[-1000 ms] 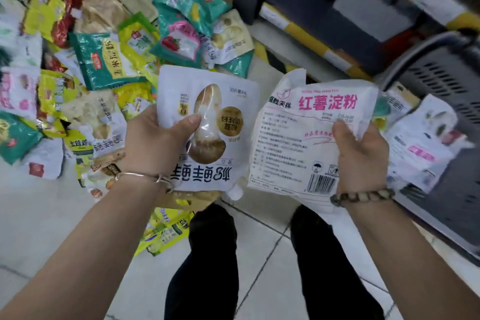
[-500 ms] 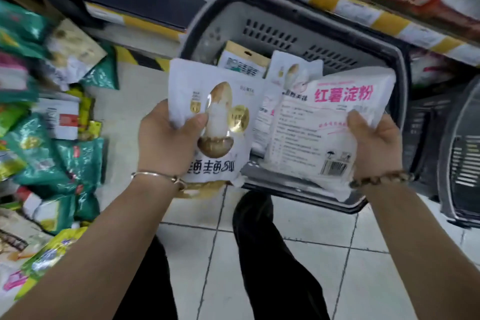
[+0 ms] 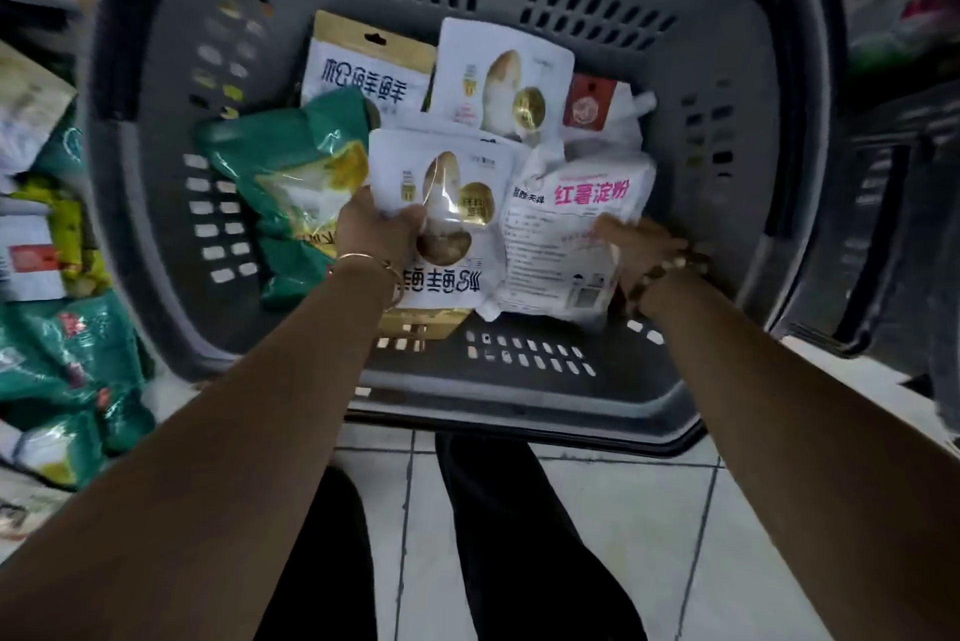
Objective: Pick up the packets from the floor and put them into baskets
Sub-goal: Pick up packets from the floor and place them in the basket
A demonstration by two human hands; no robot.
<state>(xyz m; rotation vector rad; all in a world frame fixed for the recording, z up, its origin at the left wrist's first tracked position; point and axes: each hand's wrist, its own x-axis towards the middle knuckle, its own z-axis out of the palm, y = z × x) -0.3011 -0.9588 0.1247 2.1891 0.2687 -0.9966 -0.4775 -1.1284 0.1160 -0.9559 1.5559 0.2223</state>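
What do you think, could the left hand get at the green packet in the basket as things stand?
Probably not yet: the left hand grips a white packet. Otherwise the way looks free, since the green packet lies mostly uncovered beside it in the basket.

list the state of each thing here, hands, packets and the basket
left hand, grips the mushroom packet low in the basket
right hand, holds the pink-lettered packet beside it
green packet, lying in the basket, left side
rear packet, lying in the basket, untouched
floor packets, heaped left of the basket, not picked up
basket, on the floor, partly filled
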